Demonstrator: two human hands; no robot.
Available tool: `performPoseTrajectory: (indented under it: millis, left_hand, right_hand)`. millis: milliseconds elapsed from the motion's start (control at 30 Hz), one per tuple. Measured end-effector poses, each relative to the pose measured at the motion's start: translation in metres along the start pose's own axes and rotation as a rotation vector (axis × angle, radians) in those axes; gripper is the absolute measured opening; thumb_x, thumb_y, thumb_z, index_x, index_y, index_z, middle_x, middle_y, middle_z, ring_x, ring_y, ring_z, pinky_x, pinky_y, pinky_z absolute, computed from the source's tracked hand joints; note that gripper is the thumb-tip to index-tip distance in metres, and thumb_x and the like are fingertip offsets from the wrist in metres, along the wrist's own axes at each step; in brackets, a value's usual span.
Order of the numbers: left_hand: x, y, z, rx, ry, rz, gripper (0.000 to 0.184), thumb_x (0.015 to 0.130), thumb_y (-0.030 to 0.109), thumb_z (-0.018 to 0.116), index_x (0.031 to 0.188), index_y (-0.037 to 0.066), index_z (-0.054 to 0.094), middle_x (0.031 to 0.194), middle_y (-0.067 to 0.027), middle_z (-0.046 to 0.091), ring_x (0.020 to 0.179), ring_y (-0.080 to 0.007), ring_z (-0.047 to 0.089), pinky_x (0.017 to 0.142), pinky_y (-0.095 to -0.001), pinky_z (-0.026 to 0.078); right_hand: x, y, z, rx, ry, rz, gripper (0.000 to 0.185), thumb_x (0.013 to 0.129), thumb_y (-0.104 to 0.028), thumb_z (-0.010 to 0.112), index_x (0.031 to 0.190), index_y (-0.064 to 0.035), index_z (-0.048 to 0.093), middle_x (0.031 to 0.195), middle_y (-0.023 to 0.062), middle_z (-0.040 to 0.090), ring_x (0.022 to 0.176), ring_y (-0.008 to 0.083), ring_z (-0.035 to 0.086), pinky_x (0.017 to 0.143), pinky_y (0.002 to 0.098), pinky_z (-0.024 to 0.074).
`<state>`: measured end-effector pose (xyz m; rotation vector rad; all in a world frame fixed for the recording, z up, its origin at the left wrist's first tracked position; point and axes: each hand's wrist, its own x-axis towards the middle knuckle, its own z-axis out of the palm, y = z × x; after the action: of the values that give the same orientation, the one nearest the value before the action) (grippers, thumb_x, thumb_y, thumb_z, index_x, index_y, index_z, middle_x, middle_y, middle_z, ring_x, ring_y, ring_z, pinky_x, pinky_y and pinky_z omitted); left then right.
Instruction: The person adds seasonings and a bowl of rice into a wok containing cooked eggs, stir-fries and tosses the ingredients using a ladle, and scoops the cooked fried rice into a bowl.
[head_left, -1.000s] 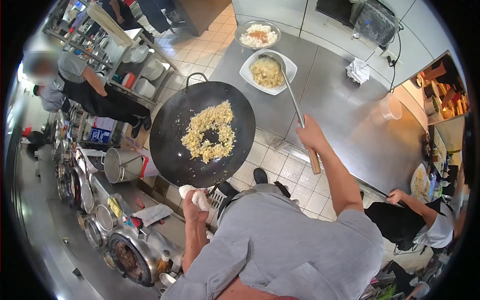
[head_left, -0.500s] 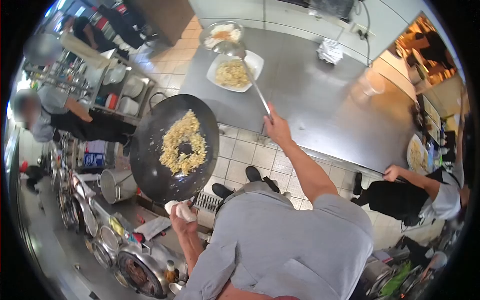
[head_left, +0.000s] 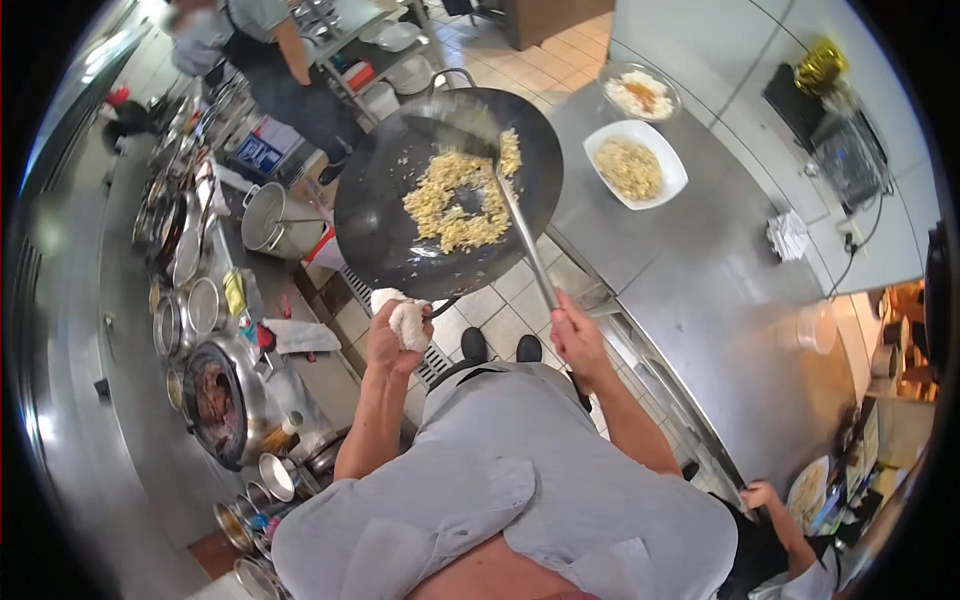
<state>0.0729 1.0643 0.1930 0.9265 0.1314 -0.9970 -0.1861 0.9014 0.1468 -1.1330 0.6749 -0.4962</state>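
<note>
A white folded cloth [head_left: 408, 325] sits in my left hand [head_left: 388, 345], which is closed around it at the wok's near handle. The big black wok [head_left: 368, 215] is held up off any surface, with egg fried rice [head_left: 440, 205] spread in a rough ring inside. My right hand [head_left: 580, 345] is wrapped around the long handle of a metal ladle [head_left: 525, 230]. The ladle's head, blurred by motion, is over the far side of the wok. To the right, a white square bowl [head_left: 672, 180] on the steel counter holds more fried rice [head_left: 628, 168].
Behind the square bowl stands a round bowl [head_left: 606, 88] with white and orange food. The steel counter [head_left: 680, 270] runs along my right. Pots and strainers [head_left: 207, 305] line the left side. One person [head_left: 285, 80] stands at far left, another's hand [head_left: 762, 495] at lower right.
The ladle has moved from above the square bowl to inside the wok. My view has turned left, so the counter and bowls appear farther right.
</note>
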Motion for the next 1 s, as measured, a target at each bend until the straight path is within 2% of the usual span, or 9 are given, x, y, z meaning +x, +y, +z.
performPoseTrajectory:
  millis: [300, 367, 467, 533, 600, 733, 833, 933, 1000]
  left_hand:
    - [-0.011, 0.028, -0.018, -0.147, 0.029, -0.037, 0.016, 0.096, 0.021, 0.053, 0.095, 0.006, 0.060, 0.083, -0.0113, 0.066, 0.063, -0.0218, 0.063, 0.054, -0.0357, 0.054]
    - [0.013, 0.055, -0.013, -0.251, 0.151, 0.012, 0.020, 0.096, 0.024, 0.052, 0.089, 0.007, 0.062, 0.082, -0.0088, 0.066, 0.072, -0.0268, 0.065, 0.058, -0.0404, 0.054]
    - [0.157, 0.081, -0.057, -0.238, -0.366, -0.013, 0.021, 0.099, 0.026, 0.049, 0.094, 0.013, 0.065, 0.083, -0.0053, 0.067, 0.073, -0.0223, 0.068, 0.067, -0.0420, 0.057]
    - [0.139, 0.046, -0.084, 0.091, 0.083, 0.062, 0.017, 0.096, 0.024, 0.052, 0.101, 0.011, 0.063, 0.085, -0.0048, 0.068, 0.076, -0.0193, 0.067, 0.064, -0.0355, 0.057]
    - [0.040, 0.028, -0.076, -0.053, 0.304, 0.026, 0.018, 0.093, 0.025, 0.053, 0.101, 0.011, 0.062, 0.084, -0.0058, 0.067, 0.073, -0.0192, 0.067, 0.061, -0.0355, 0.056]
    - [-0.002, 0.019, -0.135, -0.086, 0.126, -0.063, 0.020, 0.095, 0.024, 0.049, 0.100, 0.009, 0.060, 0.085, -0.0080, 0.067, 0.070, -0.0205, 0.067, 0.058, -0.0354, 0.057]
    - [0.033, 0.048, -0.104, -0.252, 0.058, -0.038, 0.022, 0.100, 0.024, 0.046, 0.092, 0.010, 0.060, 0.077, -0.0076, 0.065, 0.061, -0.0204, 0.062, 0.052, -0.0349, 0.052]
    - [0.065, 0.050, -0.119, -0.276, -0.030, -0.002, 0.008, 0.094, 0.011, 0.052, 0.092, 0.008, 0.060, 0.077, -0.0060, 0.063, 0.061, -0.0197, 0.061, 0.054, -0.0329, 0.052]
    - [0.049, 0.058, -0.106, -0.058, 0.136, 0.135, 0.008, 0.091, 0.013, 0.057, 0.092, 0.005, 0.061, 0.077, -0.0062, 0.063, 0.063, -0.0200, 0.062, 0.055, -0.0342, 0.053]
  right_hand:
    - [0.035, 0.004, 0.060, -0.070, -0.117, -0.092, 0.050, 0.106, -0.025, 0.051, 0.150, -0.0020, 0.042, 0.071, -0.0052, 0.046, 0.056, 0.0035, 0.041, 0.048, 0.0212, 0.0355]
    - [0.046, -0.006, 0.079, -0.083, -0.087, -0.058, 0.050, 0.106, -0.025, 0.050, 0.149, -0.0014, 0.042, 0.070, -0.0049, 0.046, 0.055, 0.0035, 0.041, 0.047, 0.0214, 0.0354]
    - [0.051, -0.025, 0.098, -0.169, -0.050, -0.028, 0.051, 0.106, -0.026, 0.049, 0.150, -0.0008, 0.040, 0.069, -0.0047, 0.046, 0.055, 0.0035, 0.042, 0.046, 0.0217, 0.0351]
    - [0.042, -0.041, 0.104, -0.176, -0.015, -0.015, 0.053, 0.107, -0.028, 0.048, 0.152, -0.0017, 0.038, 0.069, -0.0042, 0.045, 0.055, 0.0037, 0.042, 0.047, 0.0214, 0.0355]
    - [0.032, -0.040, 0.092, -0.280, 0.044, -0.057, 0.053, 0.107, -0.028, 0.047, 0.153, -0.0035, 0.037, 0.069, -0.0043, 0.044, 0.056, 0.0038, 0.042, 0.048, 0.0213, 0.0356]
    - [0.016, -0.037, 0.099, -0.420, 0.090, -0.023, 0.054, 0.106, -0.025, 0.047, 0.154, -0.0059, 0.035, 0.069, -0.0036, 0.043, 0.056, 0.0044, 0.042, 0.050, 0.0220, 0.0366]
    - [0.029, -0.045, 0.118, -0.611, 0.075, -0.096, 0.054, 0.104, -0.023, 0.047, 0.154, -0.0057, 0.035, 0.067, -0.0034, 0.042, 0.056, 0.0052, 0.042, 0.049, 0.0237, 0.0375]
    - [0.032, -0.076, 0.138, -0.506, 0.041, 0.069, 0.054, 0.104, -0.022, 0.047, 0.155, -0.0066, 0.035, 0.066, -0.0036, 0.043, 0.053, 0.0051, 0.041, 0.046, 0.0239, 0.0373]
    - [0.034, -0.095, 0.147, -0.419, 0.044, 0.137, 0.053, 0.105, -0.022, 0.046, 0.155, -0.0129, 0.035, 0.064, -0.0031, 0.045, 0.046, 0.0054, 0.040, 0.040, 0.0243, 0.0368]
